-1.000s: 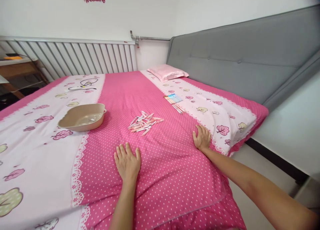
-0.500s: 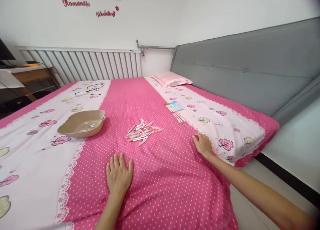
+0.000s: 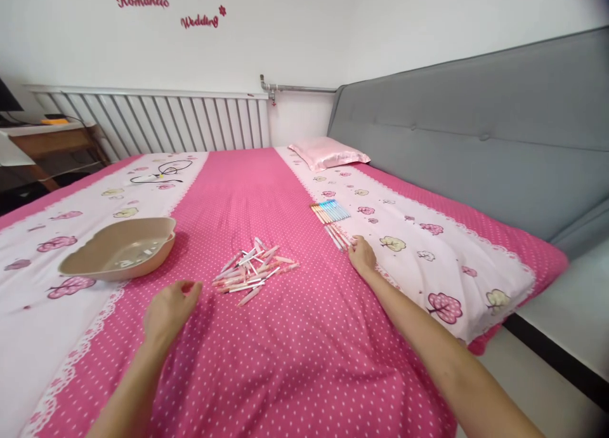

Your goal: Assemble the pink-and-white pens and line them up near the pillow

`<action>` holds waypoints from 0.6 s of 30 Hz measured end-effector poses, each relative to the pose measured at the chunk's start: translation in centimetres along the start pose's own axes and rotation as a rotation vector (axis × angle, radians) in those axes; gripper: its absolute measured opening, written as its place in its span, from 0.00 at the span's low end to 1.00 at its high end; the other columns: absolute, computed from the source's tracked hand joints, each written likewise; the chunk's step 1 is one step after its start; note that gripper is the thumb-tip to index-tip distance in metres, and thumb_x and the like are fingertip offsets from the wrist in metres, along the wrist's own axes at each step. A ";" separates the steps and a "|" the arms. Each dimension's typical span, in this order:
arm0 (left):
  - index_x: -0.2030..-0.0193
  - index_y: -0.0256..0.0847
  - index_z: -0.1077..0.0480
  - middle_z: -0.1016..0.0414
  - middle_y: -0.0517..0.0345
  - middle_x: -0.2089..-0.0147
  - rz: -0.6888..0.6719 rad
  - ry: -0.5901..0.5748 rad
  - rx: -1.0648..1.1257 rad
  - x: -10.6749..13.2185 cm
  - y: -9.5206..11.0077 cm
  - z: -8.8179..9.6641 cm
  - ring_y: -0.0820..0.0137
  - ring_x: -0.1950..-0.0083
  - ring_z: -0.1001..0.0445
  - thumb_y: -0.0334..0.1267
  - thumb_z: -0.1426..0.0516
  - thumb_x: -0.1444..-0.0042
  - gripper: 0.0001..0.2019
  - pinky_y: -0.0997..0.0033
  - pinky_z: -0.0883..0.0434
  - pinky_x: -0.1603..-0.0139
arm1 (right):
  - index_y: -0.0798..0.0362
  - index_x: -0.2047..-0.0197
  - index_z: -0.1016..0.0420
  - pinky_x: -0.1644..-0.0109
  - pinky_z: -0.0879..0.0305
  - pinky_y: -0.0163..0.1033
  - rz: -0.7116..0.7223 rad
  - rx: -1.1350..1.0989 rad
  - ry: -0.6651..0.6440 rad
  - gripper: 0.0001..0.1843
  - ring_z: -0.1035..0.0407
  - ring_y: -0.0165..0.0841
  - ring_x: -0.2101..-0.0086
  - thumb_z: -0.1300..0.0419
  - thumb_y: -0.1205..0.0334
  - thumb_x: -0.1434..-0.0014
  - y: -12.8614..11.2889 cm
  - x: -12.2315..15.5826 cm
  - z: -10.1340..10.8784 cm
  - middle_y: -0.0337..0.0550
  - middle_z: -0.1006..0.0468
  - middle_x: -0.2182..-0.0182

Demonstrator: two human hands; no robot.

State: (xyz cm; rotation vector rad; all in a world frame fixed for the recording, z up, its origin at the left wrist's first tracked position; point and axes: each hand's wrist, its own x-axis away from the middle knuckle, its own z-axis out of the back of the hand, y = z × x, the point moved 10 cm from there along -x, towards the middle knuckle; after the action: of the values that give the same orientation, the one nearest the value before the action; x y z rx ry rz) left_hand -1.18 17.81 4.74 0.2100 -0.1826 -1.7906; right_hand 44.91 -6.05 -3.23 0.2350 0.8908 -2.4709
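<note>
In the head view, both hands had just come out of their flat, spread rest on the bed. The left hand had turned and moved between the beige basin and the loose pile of pink and white pens, apart from both. Its fingers were loosely curled towards the thumb with nothing visible in them; whether the tips met, I could not tell.

The right hand had gone forward to the near end of the short row of red and white pens, its fingers bent in and at or just beside the last one. Whether it pinched that pen was too small to tell.

That row lay just in front of a longer row of tan and blue pens, to the right of the pile. Neither the rows nor the pile looked rearranged since the hands lay flat, and the basin had not visibly been disturbed. I judged that the change marked a start on handling the pens, with the right hand leading at the row.
</note>
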 end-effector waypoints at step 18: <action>0.54 0.39 0.27 0.23 0.45 0.55 0.013 0.046 0.111 -3.3 1.1 0.0 0.51 0.52 0.27 0.54 0.51 0.49 0.25 0.58 0.32 0.53 | 0.52 0.50 0.32 0.61 0.39 0.36 0.029 -0.074 0.073 0.18 0.30 0.35 0.62 0.48 0.65 0.45 -0.1 0.6 0.0 0.42 0.22 0.64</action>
State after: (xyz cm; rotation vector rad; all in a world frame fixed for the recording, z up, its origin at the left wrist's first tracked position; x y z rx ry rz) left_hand 0.59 20.83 5.13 0.3280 -0.2504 -1.7624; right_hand 44.29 -6.18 -3.39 0.3122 1.0002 -2.4109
